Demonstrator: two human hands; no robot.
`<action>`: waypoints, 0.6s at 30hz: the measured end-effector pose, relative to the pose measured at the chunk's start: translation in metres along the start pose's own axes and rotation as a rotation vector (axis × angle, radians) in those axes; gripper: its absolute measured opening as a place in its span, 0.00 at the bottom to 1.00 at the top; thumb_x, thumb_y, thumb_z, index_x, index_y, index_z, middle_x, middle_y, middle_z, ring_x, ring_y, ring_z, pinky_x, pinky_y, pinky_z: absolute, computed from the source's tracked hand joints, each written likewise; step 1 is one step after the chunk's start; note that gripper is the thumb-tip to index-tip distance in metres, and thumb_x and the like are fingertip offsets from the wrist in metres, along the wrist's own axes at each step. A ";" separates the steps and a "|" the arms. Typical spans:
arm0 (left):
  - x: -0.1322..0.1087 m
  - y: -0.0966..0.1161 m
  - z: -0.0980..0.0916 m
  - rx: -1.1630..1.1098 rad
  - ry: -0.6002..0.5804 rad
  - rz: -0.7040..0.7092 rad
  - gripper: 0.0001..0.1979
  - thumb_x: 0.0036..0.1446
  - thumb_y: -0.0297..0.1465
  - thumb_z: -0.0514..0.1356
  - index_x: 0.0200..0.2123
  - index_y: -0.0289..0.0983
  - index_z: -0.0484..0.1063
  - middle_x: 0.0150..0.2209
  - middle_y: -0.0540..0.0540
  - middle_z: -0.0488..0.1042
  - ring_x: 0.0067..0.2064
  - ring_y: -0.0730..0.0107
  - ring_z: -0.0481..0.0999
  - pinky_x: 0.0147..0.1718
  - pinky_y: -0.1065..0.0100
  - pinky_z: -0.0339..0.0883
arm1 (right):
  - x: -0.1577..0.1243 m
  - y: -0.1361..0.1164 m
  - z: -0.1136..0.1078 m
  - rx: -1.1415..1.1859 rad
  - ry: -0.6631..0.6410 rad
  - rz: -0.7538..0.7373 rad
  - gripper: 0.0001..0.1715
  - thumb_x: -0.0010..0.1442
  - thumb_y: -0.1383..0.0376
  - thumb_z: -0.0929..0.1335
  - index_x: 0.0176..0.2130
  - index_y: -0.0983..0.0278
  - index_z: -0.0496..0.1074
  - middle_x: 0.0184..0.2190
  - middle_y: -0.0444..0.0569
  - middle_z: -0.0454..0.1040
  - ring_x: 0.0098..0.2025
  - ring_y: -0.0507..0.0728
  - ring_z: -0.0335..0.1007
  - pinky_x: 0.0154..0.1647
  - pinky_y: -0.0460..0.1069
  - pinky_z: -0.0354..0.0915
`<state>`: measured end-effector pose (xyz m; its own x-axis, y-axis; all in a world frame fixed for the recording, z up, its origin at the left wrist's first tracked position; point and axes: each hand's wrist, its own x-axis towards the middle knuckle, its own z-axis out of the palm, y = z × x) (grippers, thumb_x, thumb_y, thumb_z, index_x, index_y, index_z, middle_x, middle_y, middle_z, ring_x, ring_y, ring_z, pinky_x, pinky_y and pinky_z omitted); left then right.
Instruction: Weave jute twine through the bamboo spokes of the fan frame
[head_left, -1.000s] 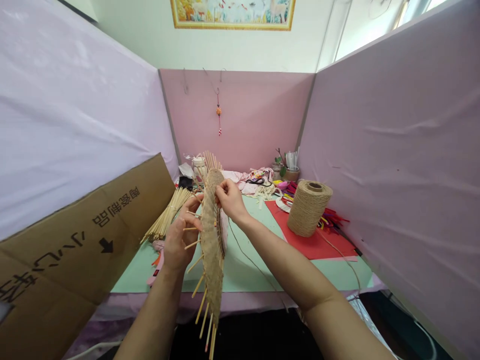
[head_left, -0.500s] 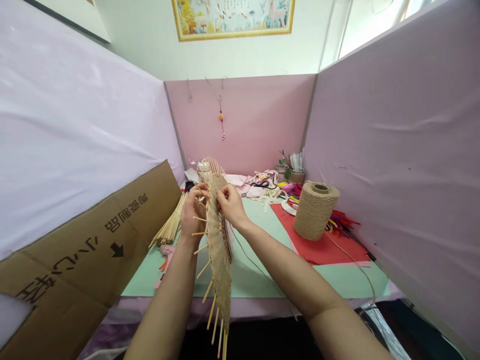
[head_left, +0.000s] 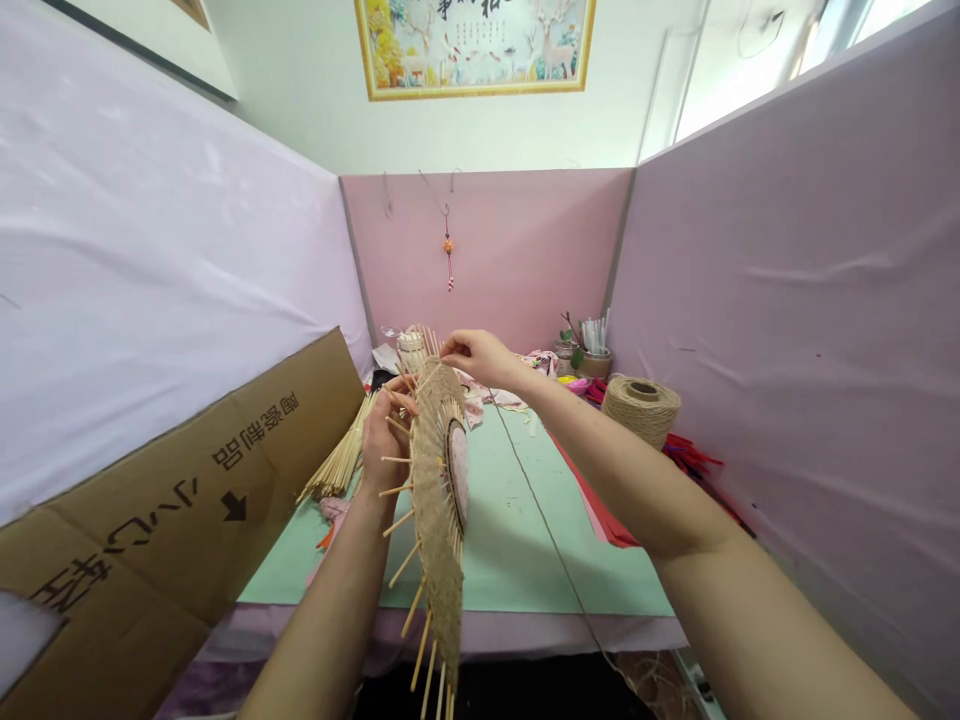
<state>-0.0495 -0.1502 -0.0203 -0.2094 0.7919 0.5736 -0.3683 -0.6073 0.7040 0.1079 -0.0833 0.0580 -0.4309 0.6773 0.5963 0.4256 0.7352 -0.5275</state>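
Basketwork of tan twine stands nearly edge-on between my two hands, sticks jutting from its rim and a round pink panel set in its middle, on the right-hand side. The fingers of my left hand curl in among the sticks, holding the far left edge. The fingers of my right hand are pinched narrow by the upper edge, on a thin strand reaching the weave. Below them a length of twine slants over the green-topped desk towards me. A bundle of sticks lies left of my left fingers; a twine spool stands well right of my right ones, beyond my forearm.
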 end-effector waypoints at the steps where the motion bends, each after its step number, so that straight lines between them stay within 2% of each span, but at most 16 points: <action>1: 0.000 0.000 -0.001 0.008 -0.003 0.007 0.24 0.57 0.47 0.53 0.18 0.36 0.69 0.44 0.44 0.71 0.47 0.65 0.70 0.45 0.67 0.66 | 0.005 -0.003 -0.003 -0.020 -0.008 -0.030 0.03 0.53 0.70 0.67 0.28 0.65 0.71 0.25 0.42 0.71 0.28 0.50 0.62 0.33 0.46 0.56; 6: -0.001 -0.001 0.000 0.059 -0.018 0.027 0.24 0.59 0.46 0.52 0.19 0.36 0.70 0.46 0.43 0.70 0.50 0.64 0.69 0.45 0.67 0.65 | 0.021 -0.027 -0.009 -0.035 -0.001 -0.166 0.07 0.55 0.72 0.63 0.32 0.64 0.71 0.29 0.43 0.72 0.31 0.51 0.63 0.36 0.46 0.57; 11: -0.003 -0.001 0.003 0.044 -0.043 0.011 0.22 0.59 0.44 0.52 0.20 0.37 0.70 0.46 0.44 0.70 0.51 0.63 0.68 0.44 0.67 0.66 | 0.027 -0.049 -0.009 -0.036 0.013 -0.277 0.11 0.52 0.77 0.63 0.34 0.63 0.69 0.26 0.40 0.68 0.30 0.51 0.62 0.36 0.46 0.55; 18: -0.002 -0.003 0.004 0.028 -0.057 0.024 0.22 0.59 0.44 0.53 0.19 0.36 0.69 0.45 0.44 0.70 0.51 0.62 0.68 0.45 0.66 0.66 | 0.039 -0.049 -0.006 -0.054 0.065 -0.215 0.06 0.52 0.73 0.67 0.32 0.63 0.67 0.23 0.39 0.66 0.28 0.50 0.62 0.34 0.46 0.55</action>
<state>-0.0444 -0.1504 -0.0221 -0.1655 0.7727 0.6128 -0.3379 -0.6282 0.7009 0.0749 -0.0930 0.1103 -0.4647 0.5005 0.7305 0.3718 0.8590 -0.3520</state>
